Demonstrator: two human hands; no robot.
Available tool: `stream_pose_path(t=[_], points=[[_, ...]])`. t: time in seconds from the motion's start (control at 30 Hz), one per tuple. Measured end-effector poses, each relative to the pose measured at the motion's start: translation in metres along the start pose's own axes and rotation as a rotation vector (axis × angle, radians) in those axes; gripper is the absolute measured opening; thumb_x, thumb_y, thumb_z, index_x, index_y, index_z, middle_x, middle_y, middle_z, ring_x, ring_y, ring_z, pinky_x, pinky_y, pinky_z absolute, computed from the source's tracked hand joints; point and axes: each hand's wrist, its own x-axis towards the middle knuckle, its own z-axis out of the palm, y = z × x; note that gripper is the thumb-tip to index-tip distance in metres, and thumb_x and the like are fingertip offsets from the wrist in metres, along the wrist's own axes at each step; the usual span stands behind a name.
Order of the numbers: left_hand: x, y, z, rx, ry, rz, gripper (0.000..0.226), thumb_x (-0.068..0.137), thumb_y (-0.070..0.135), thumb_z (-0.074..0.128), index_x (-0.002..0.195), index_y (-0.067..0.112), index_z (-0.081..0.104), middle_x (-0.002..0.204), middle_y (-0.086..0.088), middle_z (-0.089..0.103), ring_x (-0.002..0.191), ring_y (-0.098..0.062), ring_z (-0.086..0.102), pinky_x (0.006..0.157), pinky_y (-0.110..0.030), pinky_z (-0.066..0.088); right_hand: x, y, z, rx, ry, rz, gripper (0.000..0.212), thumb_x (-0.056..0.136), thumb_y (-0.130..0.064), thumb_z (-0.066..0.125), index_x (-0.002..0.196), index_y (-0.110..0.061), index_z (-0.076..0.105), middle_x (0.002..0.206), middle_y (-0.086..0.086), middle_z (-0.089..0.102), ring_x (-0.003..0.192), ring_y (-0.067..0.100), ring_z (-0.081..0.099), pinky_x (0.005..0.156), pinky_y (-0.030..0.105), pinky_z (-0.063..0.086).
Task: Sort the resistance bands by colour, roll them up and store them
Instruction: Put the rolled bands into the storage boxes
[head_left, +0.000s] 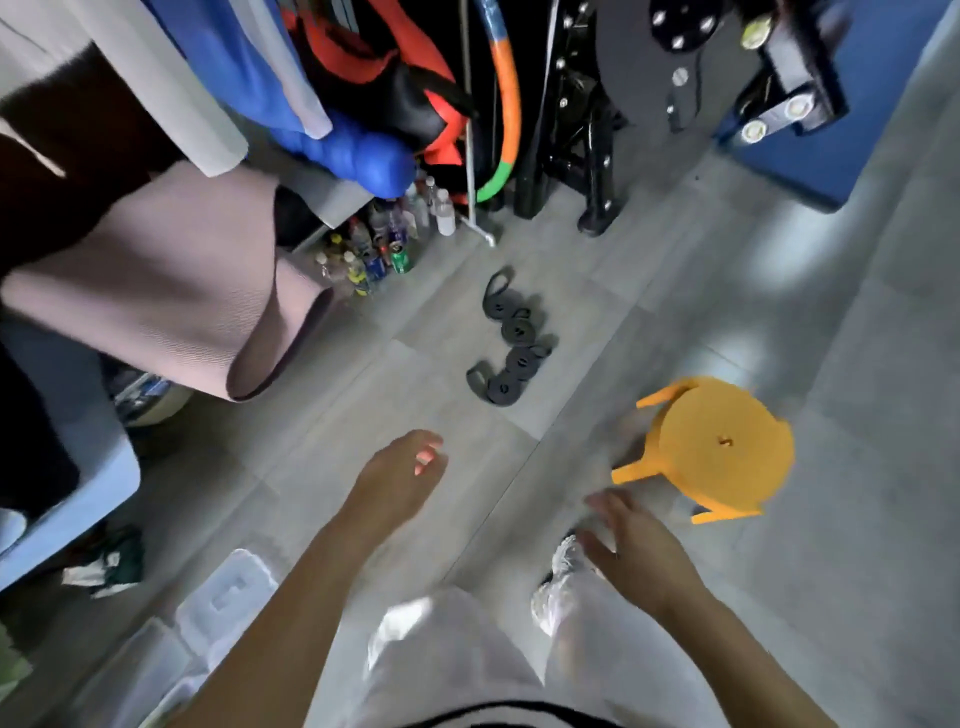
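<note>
Left hand and right hand hang empty over the grey floor.
Fingers loose and slightly spread, gripping nothing. Clear plastic boxes sit at 8 o'clock of the left hand; a yellow stool at 2 o'clock of the right. Farther, at 12 o'clock, black resistance bands lie rolled in a row on the floor, bottles beyond at 11.

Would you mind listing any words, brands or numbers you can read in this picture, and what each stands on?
No text here can be read.
bottles and cans on the floor by the rack: labels present, too small and blurred to read.
green can: print blurred, unreadable.
rolled black bands: no markings show.
orange stool: no markings show.
</note>
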Motion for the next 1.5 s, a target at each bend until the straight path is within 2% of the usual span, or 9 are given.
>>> stream_pose_path(t=[0.13,0.27,0.37,0.6,0.83,1.0,1.07,1.23,1.5], points=[[0.002,0.009,0.035,-0.091,0.072,-0.218,0.013,0.089,0.022,0.060,0.099,0.028,0.058,0.086,0.009,0.061,0.083,-0.014,0.061,0.071,-0.017,0.042,0.098,0.001,-0.093,-0.051,-0.046,-0.193,0.041,0.089,-0.027,0.059,0.126,-0.013,0.051,0.128,0.006,0.049,0.104,0.022,0.060,0.081,0.027,0.042],[0.024,0.028,0.038,-0.136,0.149,-0.369,0.014,0.088,0.019,0.061,0.094,0.030,0.056,0.077,0.016,0.059,0.067,0.000,0.056,0.060,-0.003,0.040,0.177,-0.009,-0.149,-0.054,-0.055,-0.282,0.038,0.086,-0.028,0.063,0.122,-0.015,0.055,0.119,0.005,0.054,0.102,0.021,0.063,0.081,0.031,0.047],[0.082,0.049,0.022,-0.146,0.188,-0.342,0.016,0.089,0.017,0.060,0.095,0.031,0.056,0.077,0.017,0.059,0.069,0.002,0.057,0.070,-0.017,0.050,0.221,-0.010,-0.169,-0.029,-0.079,-0.297,0.039,0.087,-0.028,0.063,0.123,-0.017,0.054,0.121,0.003,0.055,0.104,0.016,0.063,0.082,0.032,0.049],[0.249,0.143,-0.040,-0.137,0.294,-0.122,0.027,0.089,0.027,0.059,0.116,0.022,0.058,0.095,0.012,0.060,0.084,-0.005,0.057,0.077,-0.022,0.043,0.301,0.006,-0.197,-0.008,-0.106,-0.259,0.042,0.086,-0.028,0.065,0.125,-0.019,0.054,0.121,0.002,0.055,0.101,0.011,0.063,0.078,0.025,0.048],[0.296,0.149,-0.013,-0.303,0.293,-0.206,0.037,0.082,0.026,0.068,0.118,0.025,0.056,0.098,0.020,0.059,0.089,0.008,0.056,0.078,-0.021,0.049,0.416,-0.009,-0.230,0.009,-0.155,-0.315,0.047,0.079,-0.024,0.071,0.124,-0.020,0.055,0.115,0.001,0.058,0.095,0.012,0.064,0.079,0.032,0.053],[0.331,0.113,0.051,-0.575,0.438,-0.430,0.055,0.053,0.059,0.061,0.105,0.045,0.048,0.106,0.019,0.058,0.094,0.006,0.057,0.074,-0.022,0.051,0.501,-0.004,-0.196,-0.014,-0.375,-0.326,0.055,0.078,-0.029,0.072,0.128,-0.023,0.050,0.114,-0.004,0.056,0.092,0.005,0.060,0.084,0.027,0.051],[0.354,0.094,0.077,-0.653,0.495,-0.519,0.053,0.056,0.051,0.070,0.104,0.044,0.048,0.105,0.015,0.060,0.096,0.000,0.059,0.076,-0.027,0.052,0.532,0.005,-0.172,-0.052,-0.462,-0.343,0.055,0.079,-0.031,0.072,0.128,-0.024,0.049,0.116,-0.007,0.055,0.092,0.003,0.060,0.084,0.025,0.050],[0.425,0.018,0.169,-0.766,0.555,-0.675,0.049,0.078,0.017,0.074,0.117,0.028,0.047,0.107,0.007,0.060,0.098,-0.013,0.061,0.068,-0.011,0.045,0.623,0.048,-0.085,-0.193,-0.587,-0.332,0.053,0.079,-0.031,0.072,0.127,-0.023,0.051,0.111,-0.008,0.053,0.090,0.006,0.059,0.078,0.017,0.045],[0.542,-0.124,0.325,-0.775,0.486,-0.763,0.070,0.064,0.046,0.068,0.127,0.026,0.045,0.113,0.008,0.057,0.098,-0.010,0.060,0.084,-0.038,0.053,0.750,0.128,0.099,-0.445,-0.723,-0.408,0.058,0.078,-0.036,0.070,0.130,-0.024,0.048,0.114,-0.003,0.056,0.091,0.009,0.050,0.082,0.024,0.043]])
